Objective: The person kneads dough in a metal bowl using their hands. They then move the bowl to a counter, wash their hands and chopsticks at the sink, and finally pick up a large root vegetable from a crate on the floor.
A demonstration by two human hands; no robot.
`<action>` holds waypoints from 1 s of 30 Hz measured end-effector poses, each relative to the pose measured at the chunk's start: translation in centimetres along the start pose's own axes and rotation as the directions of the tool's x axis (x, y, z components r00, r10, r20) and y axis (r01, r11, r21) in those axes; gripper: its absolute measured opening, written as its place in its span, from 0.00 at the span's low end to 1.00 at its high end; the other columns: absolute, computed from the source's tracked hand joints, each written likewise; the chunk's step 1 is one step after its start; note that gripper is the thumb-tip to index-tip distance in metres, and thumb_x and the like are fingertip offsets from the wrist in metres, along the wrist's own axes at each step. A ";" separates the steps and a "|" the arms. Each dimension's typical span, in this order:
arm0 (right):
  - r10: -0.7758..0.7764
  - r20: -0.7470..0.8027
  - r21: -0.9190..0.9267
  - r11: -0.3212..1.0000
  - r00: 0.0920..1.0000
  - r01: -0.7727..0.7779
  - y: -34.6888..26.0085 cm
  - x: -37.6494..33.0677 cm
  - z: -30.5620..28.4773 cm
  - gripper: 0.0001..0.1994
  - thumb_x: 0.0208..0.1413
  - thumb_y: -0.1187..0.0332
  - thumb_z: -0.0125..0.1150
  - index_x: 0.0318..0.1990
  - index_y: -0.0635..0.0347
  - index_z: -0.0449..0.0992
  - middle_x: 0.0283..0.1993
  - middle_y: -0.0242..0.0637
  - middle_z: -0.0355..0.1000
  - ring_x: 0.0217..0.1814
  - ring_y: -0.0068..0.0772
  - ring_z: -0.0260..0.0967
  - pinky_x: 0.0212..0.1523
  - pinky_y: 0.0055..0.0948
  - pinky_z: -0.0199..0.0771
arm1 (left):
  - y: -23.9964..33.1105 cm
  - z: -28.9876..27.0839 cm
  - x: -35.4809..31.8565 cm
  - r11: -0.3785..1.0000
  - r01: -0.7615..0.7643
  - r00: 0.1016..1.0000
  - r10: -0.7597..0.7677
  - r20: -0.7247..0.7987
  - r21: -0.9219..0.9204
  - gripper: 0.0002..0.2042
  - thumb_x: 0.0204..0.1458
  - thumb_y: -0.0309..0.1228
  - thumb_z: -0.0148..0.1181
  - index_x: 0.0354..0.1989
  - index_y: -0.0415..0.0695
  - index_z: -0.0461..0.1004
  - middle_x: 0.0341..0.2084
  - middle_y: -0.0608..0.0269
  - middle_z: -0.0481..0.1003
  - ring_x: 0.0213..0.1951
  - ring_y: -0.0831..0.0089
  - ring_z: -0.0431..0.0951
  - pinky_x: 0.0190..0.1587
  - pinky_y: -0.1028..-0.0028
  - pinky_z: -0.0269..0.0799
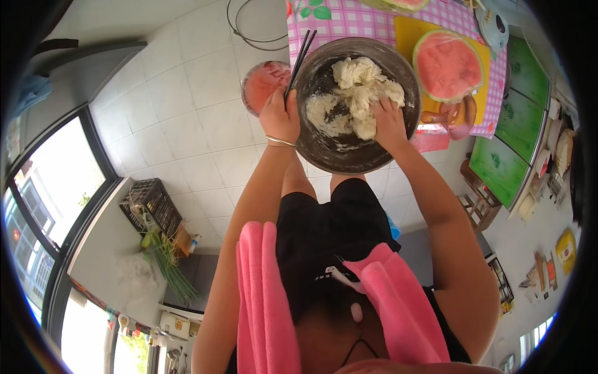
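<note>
A wide dark metal bowl (346, 165) sits partly over the table's near edge. Inside it lies a rough, sticky lump of pale dough (358, 78), with loose floury scraps (324, 118) on the left of the bowl's floor. My left hand (280, 117), a bangle at its wrist, is closed around a pair of dark chopsticks (301, 59) and rests against the bowl's left rim. The chopsticks point up and away, outside the dough. My right hand (390, 128) reaches over the near right rim, its fingers pressed into the dough's right side; the fingertips are partly hidden.
Right of the bowl, a cut watermelon half (448, 65) lies on a yellow cutting board (405, 30) over a pink checked tablecloth (367, 22). A container of red pulp (265, 87) stands left of the bowl. Further left are a dark crate (151, 206) and green onions (171, 268).
</note>
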State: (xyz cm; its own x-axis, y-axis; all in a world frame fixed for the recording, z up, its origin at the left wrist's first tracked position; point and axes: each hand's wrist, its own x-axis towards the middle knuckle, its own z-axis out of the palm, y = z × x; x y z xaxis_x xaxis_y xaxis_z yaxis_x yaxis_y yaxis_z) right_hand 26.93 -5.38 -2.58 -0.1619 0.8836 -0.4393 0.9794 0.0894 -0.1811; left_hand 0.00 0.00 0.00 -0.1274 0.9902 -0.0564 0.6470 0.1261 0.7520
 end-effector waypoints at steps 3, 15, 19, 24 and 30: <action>0.153 -0.218 0.178 0.977 0.964 -0.115 -2.1 2.3 1.5 0.31 0.37 0.65 0.73 0.53 0.53 0.68 0.62 0.51 0.58 0.61 0.51 0.58 0.57 0.50 0.63 | -0.4 -0.8 1.4 0.999 -0.039 0.999 0.040 -0.031 0.022 0.12 0.57 0.35 0.55 0.40 0.39 0.74 0.30 0.49 0.77 0.32 0.49 0.76 0.34 0.59 0.71; -0.357 0.443 -0.091 0.895 0.822 0.438 -5.4 -1.9 -2.7 0.19 0.45 0.70 0.63 0.47 0.43 0.77 0.61 0.29 0.62 0.61 0.37 0.59 0.64 0.56 0.52 | -0.4 -0.1 0.3 0.993 -0.057 0.998 0.055 0.024 0.105 0.12 0.57 0.35 0.54 0.40 0.38 0.74 0.29 0.49 0.76 0.31 0.50 0.76 0.32 0.59 0.71; -0.098 0.124 0.082 0.993 0.987 0.088 -1.0 -3.5 -3.8 0.18 0.43 0.74 0.62 0.46 0.53 0.75 0.59 0.36 0.63 0.61 0.43 0.60 0.62 0.55 0.58 | -0.4 0.0 0.2 0.995 -0.043 0.999 0.045 -0.025 0.089 0.11 0.57 0.35 0.54 0.39 0.39 0.74 0.28 0.48 0.76 0.30 0.49 0.76 0.31 0.60 0.71; 0.352 -0.163 0.453 0.857 0.922 -0.247 -3.2 6.1 -2.8 0.20 0.42 0.69 0.66 0.47 0.55 0.71 0.59 0.48 0.61 0.57 0.56 0.63 0.54 0.49 0.70 | 0.1 0.4 0.7 0.990 -0.133 0.989 0.135 -0.060 0.048 0.11 0.58 0.35 0.53 0.35 0.40 0.74 0.24 0.47 0.75 0.26 0.47 0.74 0.28 0.59 0.69; 0.022 0.157 0.234 0.971 0.987 -0.059 -11.6 5.6 -3.7 0.32 0.38 0.58 0.71 0.55 0.50 0.69 0.64 0.46 0.56 0.69 0.54 0.48 0.59 0.57 0.64 | 0.0 -0.3 0.5 0.985 -0.035 0.998 0.025 0.060 0.171 0.10 0.57 0.34 0.54 0.39 0.39 0.74 0.27 0.50 0.76 0.29 0.49 0.76 0.31 0.59 0.71</action>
State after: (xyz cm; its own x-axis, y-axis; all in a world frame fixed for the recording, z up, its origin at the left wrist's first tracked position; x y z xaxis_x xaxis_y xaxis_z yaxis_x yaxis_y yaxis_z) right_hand 15.14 0.29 0.33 -0.1576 0.8022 -0.5759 0.9317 -0.0724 -0.3558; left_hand -0.31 0.48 0.16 -0.0657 0.9948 -0.0774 0.7702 0.0999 0.6299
